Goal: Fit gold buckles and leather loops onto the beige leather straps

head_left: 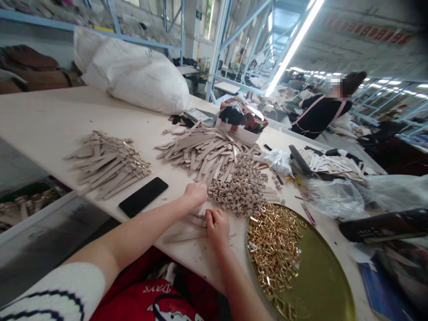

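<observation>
My left hand point(196, 195) is closed at the near edge of a pile of flat beige straps point(200, 149) and beside a heap of small beige loops point(239, 187). Its fingertips are turned away, so what they hold is hidden. Just below it, my right hand point(218, 228) is closed, thumb against fingers, on the end of a beige strap point(198, 218) lying over the table edge. Another beige strap point(182, 236) lies flat beneath that hand. To the right, a round gold tray point(329, 272) carries many small gold buckles point(276, 245).
A black phone point(143, 196) lies left of my forearm, near a bundle of straps with gold buckles point(112, 162). Behind are a white sack point(133, 73) and an open box point(242, 133). Pink-handled snips point(308, 214) and plastic bags point(337, 196) lie right. A person point(321, 109) stands beyond.
</observation>
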`<action>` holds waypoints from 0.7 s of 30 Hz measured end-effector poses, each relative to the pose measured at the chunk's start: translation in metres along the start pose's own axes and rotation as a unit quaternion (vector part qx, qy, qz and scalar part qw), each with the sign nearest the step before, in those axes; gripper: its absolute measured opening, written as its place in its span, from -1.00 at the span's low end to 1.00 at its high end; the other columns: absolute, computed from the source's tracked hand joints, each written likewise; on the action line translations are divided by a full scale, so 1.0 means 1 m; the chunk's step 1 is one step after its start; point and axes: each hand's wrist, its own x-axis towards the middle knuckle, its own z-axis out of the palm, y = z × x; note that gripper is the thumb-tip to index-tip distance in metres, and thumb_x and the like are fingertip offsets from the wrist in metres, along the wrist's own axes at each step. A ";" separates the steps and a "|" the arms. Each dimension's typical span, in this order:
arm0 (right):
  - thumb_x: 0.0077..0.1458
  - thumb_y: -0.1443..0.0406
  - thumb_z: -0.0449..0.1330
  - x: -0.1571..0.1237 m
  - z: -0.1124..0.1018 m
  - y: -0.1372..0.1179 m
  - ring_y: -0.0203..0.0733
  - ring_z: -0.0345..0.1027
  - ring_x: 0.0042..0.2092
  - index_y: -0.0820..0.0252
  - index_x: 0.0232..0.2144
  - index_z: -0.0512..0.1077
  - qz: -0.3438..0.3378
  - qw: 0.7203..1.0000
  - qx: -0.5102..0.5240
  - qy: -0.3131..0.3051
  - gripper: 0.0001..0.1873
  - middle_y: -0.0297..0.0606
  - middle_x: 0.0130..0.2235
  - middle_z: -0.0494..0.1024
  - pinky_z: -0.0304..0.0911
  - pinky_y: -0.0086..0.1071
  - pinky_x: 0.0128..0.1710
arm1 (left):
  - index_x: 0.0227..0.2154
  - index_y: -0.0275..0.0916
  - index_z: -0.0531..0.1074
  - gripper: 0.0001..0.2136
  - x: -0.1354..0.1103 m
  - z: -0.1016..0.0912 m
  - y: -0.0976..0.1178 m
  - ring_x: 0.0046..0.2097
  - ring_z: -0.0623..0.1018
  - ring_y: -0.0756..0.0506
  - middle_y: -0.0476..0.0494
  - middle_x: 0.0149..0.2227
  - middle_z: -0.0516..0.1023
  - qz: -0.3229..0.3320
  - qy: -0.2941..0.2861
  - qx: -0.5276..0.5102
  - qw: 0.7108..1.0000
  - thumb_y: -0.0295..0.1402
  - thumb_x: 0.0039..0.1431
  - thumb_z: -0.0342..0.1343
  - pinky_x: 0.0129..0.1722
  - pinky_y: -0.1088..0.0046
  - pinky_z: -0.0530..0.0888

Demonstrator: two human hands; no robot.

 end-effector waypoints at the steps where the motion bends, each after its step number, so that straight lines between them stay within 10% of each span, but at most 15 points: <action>1: 0.14 0.24 -0.04 0.000 0.000 0.001 -0.20 0.26 -0.25 0.21 -0.35 0.45 0.001 1.000 0.011 0.004 -0.72 -0.22 -0.36 0.44 0.09 -0.36 -0.23 | -0.42 -0.40 0.41 -0.87 -0.001 -0.001 -0.003 -0.23 0.49 -0.23 -0.41 -0.35 0.50 -0.009 0.007 -0.010 1.000 -0.44 -0.01 0.03 -0.26 0.35 0.33; 9: 0.13 0.24 -0.06 -0.006 0.001 0.006 -0.22 0.27 -0.26 0.24 -0.33 0.41 0.026 0.996 0.062 0.056 -0.72 -0.22 -0.34 0.43 0.14 -0.38 -0.26 | -0.32 -0.31 0.29 -0.75 -0.051 -0.073 -0.023 -0.32 0.47 -0.02 -0.17 -0.35 0.50 -0.011 0.161 -0.135 0.977 -0.27 0.18 -0.22 -0.30 0.51 0.36; 13: 0.14 0.27 -0.11 -0.008 -0.013 0.018 -0.21 0.26 -0.23 0.27 -0.22 0.36 0.055 0.993 0.043 0.095 -0.70 -0.16 -0.26 0.39 0.16 -0.38 -0.24 | -0.34 -0.26 0.21 -0.76 -0.100 -0.115 -0.021 -0.39 0.48 0.01 -0.07 -0.38 0.49 0.046 0.253 -0.430 0.866 -0.16 0.14 -0.11 -0.37 0.52 0.41; 18: 0.02 0.31 0.07 0.005 -0.031 0.029 -0.19 0.26 -0.28 0.18 -0.33 0.42 0.057 0.996 -0.006 0.064 -0.84 -0.20 -0.30 0.39 0.10 -0.37 -0.24 | -0.46 -0.27 0.21 -0.80 -0.144 -0.091 -0.023 -0.67 0.28 0.15 0.09 -0.64 0.34 -0.067 0.066 -0.572 0.815 -0.23 0.10 0.01 -0.68 0.71 0.21; 21: -0.05 0.35 0.13 0.010 -0.031 0.029 -0.19 0.25 -0.30 0.18 -0.48 0.41 0.060 0.997 -0.016 0.041 -0.94 -0.21 -0.37 0.39 0.07 -0.37 -0.27 | -0.40 -0.30 0.25 -0.95 -0.164 -0.051 -0.019 -0.68 0.24 0.18 0.11 -0.61 0.29 -0.190 -0.113 -0.654 0.723 -0.45 0.06 0.01 -0.69 0.73 0.20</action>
